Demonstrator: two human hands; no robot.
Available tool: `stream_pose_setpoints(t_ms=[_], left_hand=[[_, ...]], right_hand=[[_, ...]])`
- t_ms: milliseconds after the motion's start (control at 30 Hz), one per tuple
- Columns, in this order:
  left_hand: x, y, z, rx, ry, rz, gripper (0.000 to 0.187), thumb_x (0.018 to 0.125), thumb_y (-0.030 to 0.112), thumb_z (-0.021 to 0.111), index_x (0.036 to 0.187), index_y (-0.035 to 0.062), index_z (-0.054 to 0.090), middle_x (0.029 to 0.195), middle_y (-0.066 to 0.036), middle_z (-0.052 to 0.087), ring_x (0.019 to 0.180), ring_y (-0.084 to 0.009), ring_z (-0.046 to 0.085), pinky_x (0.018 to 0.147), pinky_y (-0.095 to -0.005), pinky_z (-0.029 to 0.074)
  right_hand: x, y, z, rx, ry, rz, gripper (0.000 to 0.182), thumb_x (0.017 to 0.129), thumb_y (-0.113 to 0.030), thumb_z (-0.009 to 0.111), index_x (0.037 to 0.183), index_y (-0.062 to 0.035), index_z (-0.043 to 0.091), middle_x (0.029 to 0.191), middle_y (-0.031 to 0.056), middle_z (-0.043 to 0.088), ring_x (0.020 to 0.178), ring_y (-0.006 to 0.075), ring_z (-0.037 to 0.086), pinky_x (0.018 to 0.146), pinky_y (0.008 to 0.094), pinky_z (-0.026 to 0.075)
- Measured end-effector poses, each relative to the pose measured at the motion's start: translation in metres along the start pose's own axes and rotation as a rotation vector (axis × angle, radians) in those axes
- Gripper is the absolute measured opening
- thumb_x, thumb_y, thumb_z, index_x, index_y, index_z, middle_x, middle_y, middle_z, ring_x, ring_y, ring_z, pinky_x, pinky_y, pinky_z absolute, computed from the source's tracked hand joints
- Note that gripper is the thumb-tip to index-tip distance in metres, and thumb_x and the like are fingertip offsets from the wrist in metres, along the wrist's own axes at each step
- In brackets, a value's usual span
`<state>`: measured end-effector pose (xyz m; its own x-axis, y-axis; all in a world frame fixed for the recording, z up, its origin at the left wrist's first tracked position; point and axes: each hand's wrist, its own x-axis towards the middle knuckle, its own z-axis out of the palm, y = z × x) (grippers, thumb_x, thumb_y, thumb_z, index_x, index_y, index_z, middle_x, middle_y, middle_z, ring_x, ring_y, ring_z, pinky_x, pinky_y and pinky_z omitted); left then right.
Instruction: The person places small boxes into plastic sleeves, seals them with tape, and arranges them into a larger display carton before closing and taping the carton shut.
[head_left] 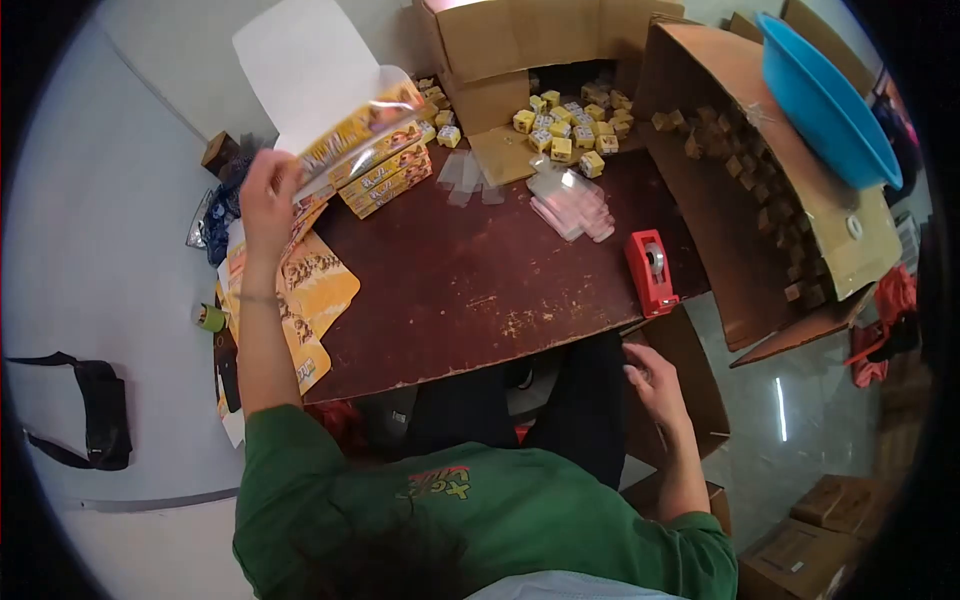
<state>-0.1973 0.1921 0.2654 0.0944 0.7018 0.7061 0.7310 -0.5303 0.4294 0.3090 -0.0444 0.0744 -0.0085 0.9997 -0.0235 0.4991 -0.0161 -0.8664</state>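
My left hand (268,200) is raised at the upper left, its fingers closed on one end of a yellow printed box (365,130) with a shiny clear front. Just behind and below that box stands a stack of similar yellow boxes (388,182). Flat yellow printed cardboard sheets (318,275) lie on the table under my left forearm. Past the table's front edge, near my right thigh, my right hand (655,380) hangs with its fingers apart and nothing in it. A red tape dispenser (652,272) is on the table beyond it.
On the dark red table (430,300) lie clear plastic sleeves (572,203). Small yellow-and-white cubes (562,140) spill from a cardboard box (560,40) at the back. A tipped carton (740,190) holding small brown blocks stands right, with a blue basin (825,100) on it.
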Motion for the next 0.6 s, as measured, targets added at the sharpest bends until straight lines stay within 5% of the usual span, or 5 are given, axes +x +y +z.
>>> stream_pose_setpoints(t_ms=[100, 300, 467, 500, 600], left_hand=[[-0.092, 0.041, 0.014, 0.112, -0.044, 0.243, 0.015, 0.078, 0.003, 0.072, 0.088, 0.0043, 0.062, 0.089, -0.011, 0.060, 0.086, -0.0322, 0.058, 0.081, -0.0401, 0.046], [-0.260, 0.083, 0.095, -0.083, -0.306, 0.274, 0.020, 0.074, 0.006, 0.076, 0.086, 0.0072, 0.061, 0.085, -0.006, 0.056, 0.086, -0.0257, 0.057, 0.078, -0.0379, 0.044], [-0.308, 0.072, 0.106, -0.238, -0.383, 0.205, 0.026, 0.075, 0.007, 0.077, 0.097, 0.0057, 0.063, 0.099, -0.009, 0.060, 0.100, -0.0272, 0.059, 0.088, -0.0376, 0.044], [-0.302, 0.069, 0.103, -0.229, -0.258, 0.055, 0.034, 0.076, 0.004, 0.074, 0.107, 0.0042, 0.061, 0.111, -0.011, 0.059, 0.110, -0.0284, 0.056, 0.095, -0.0396, 0.043], [-0.257, 0.037, 0.112, -0.394, -0.028, -0.467, 0.059, 0.090, 0.011, 0.065, 0.142, 0.0019, 0.038, 0.143, -0.012, 0.044, 0.132, -0.0244, 0.044, 0.111, -0.0394, 0.034]], right_hand=[[0.050, -0.040, 0.022, 0.134, -0.042, -0.163, 0.044, 0.091, -0.013, 0.066, 0.132, -0.0039, 0.056, 0.121, 0.0145, 0.063, 0.105, 0.0232, 0.062, 0.092, 0.0328, 0.047], [0.176, -0.036, 0.100, 0.260, 0.217, -0.322, 0.079, 0.093, -0.029, 0.067, 0.153, -0.0039, 0.022, 0.154, 0.0190, 0.034, 0.145, 0.0284, 0.029, 0.116, 0.0365, 0.024], [0.205, -0.023, 0.130, 0.337, 0.002, -0.237, 0.031, 0.096, -0.022, 0.061, 0.120, -0.0011, 0.060, 0.108, 0.0076, 0.067, 0.101, 0.0137, 0.060, 0.089, 0.0280, 0.047], [0.190, -0.043, 0.129, 0.317, 0.070, -0.267, 0.018, 0.098, -0.016, 0.056, 0.103, -0.0003, 0.064, 0.085, 0.0017, 0.066, 0.080, 0.0070, 0.056, 0.075, 0.0250, 0.047], [0.187, -0.038, 0.150, 0.470, -0.012, -0.329, 0.018, 0.097, -0.011, 0.053, 0.106, -0.0011, 0.065, 0.088, 0.0067, 0.067, 0.083, 0.0101, 0.060, 0.074, 0.0261, 0.048]])
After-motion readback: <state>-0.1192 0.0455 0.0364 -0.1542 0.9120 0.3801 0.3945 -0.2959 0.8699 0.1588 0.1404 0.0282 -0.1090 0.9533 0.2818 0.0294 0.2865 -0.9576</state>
